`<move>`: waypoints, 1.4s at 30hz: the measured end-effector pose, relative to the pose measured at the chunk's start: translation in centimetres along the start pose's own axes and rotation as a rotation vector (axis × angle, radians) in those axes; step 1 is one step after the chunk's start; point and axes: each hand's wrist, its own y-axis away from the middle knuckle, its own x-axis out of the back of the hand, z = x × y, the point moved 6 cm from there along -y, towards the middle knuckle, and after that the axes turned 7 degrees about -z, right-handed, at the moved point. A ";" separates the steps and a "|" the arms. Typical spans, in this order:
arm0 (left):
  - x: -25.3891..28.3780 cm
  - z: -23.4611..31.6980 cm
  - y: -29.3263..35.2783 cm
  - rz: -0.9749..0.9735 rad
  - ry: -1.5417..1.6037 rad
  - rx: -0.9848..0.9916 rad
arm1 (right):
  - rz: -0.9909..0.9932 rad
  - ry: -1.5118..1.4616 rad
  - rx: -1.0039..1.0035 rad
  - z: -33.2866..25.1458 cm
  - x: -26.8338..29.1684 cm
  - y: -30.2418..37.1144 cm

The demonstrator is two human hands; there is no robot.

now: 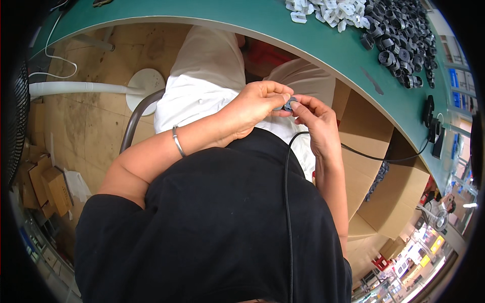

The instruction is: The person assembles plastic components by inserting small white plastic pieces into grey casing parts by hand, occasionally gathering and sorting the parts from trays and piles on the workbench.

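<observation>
Above my lap, my two hands meet over a small dark grey plastic part. My left hand comes in from the left, a silver bangle on its wrist, and its fingertips pinch one side of the part. On the other side, the thumb and fingers of my right hand close on the same piece. Fingers cover most of it, so its full shape is hidden. A heap of similar-looking dark plastic parts lies on the green table at the far right, beside a pile of small white plastic pieces.
The table's curved edge runs beyond my knees. An open cardboard box stands below it on the right. A black cable runs down my shirt and across toward the table. At the left are a white round base and a black fan.
</observation>
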 end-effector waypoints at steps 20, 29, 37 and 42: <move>0.3 -2.0 -0.1 0.028 -0.256 0.177 | -0.113 1.061 0.545 -1.3 -1.5 1.6; 0.8 -3.1 -0.9 0.029 0.173 0.182 | -0.251 -0.012 0.015 3.0 0.9 0.3; 0.4 -2.8 -0.7 -0.001 0.162 0.260 | 0.016 0.864 0.649 -0.7 -0.8 2.1; 0.1 -1.2 -0.3 -0.002 -0.159 0.066 | 0.169 0.926 0.814 -1.5 -1.4 3.5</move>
